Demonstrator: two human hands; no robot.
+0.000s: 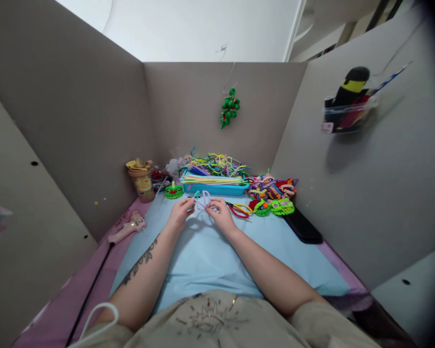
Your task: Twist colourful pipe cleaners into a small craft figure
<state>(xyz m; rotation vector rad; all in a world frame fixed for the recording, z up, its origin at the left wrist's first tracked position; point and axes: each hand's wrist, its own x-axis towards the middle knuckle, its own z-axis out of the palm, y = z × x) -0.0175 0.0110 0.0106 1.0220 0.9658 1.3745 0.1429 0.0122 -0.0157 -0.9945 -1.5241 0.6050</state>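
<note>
Both hands meet over the far middle of the tabletop, which is covered by a pale blue mat with a pink cloth showing along its edges. The left hand and the right hand are each closed in a pinch on a small lilac pipe cleaner, held just above the mat and bent into a couple of upright loops. It looks like a shaping step: the loops appear formed but loose, and a further bend or twist would likely call for one hand to hold the base firm while the other turns the free end, keeping the fine wire from springing open

Just beyond the hands sits a blue tray piled with coloured pipe cleaners, with a tangle of more behind it. A small green woven piece lies left of the tray, near a patterned cup. Red-handled scissors lie just right of the right hand, beside a heap of finished bright pieces. A pink glue gun rests at the left edge, its dark cord trailing near. A black flat object lies to the right

Grey partition walls close the space on three sides; a green beaded ornament hangs on the far one, and a clear holder with tools is fixed to the right wall
</note>
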